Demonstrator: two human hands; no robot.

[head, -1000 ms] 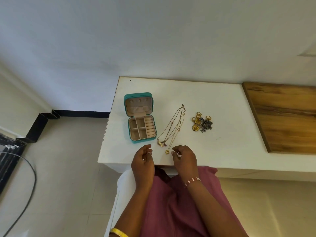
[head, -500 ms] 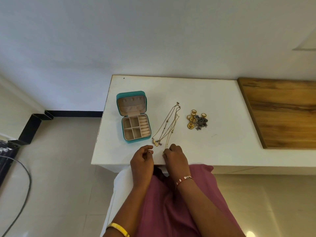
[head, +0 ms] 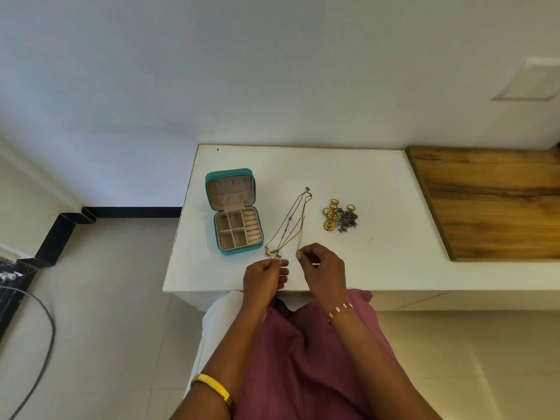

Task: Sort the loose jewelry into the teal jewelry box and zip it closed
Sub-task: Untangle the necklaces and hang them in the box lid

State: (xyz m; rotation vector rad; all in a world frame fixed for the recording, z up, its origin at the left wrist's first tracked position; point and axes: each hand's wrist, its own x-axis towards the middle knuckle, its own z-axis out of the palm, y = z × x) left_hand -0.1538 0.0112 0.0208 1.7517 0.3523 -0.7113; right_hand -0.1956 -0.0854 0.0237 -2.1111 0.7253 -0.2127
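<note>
Head view: the right hand (head: 322, 268) pinches the small gold pendant end of one chain (head: 300, 234) between thumb and fingers (head: 303, 258), while the left hand (head: 264, 277) has its fingers curled at the lettered pendant (head: 271, 253) of the other chains; whether it actually grips it I cannot tell. The necklaces (head: 289, 221) lie side by side and cross near their far clasps, so lifting one alone would likely drag or knot the others. A thin chain could also slip from so light a pinch. The teal box (head: 236, 212) stands open just left of the chains, lid up, compartments bare; a trailing chain might snag on its rim. Rings and earrings (head: 339, 218) sit in a heap to the right, apart from the chains. Both hands work close to the table's (head: 378, 253) near edge, where a dropped piece could fall to the floor; there is open white surface beyond and to the right before the wooden board (head: 491, 204).
</note>
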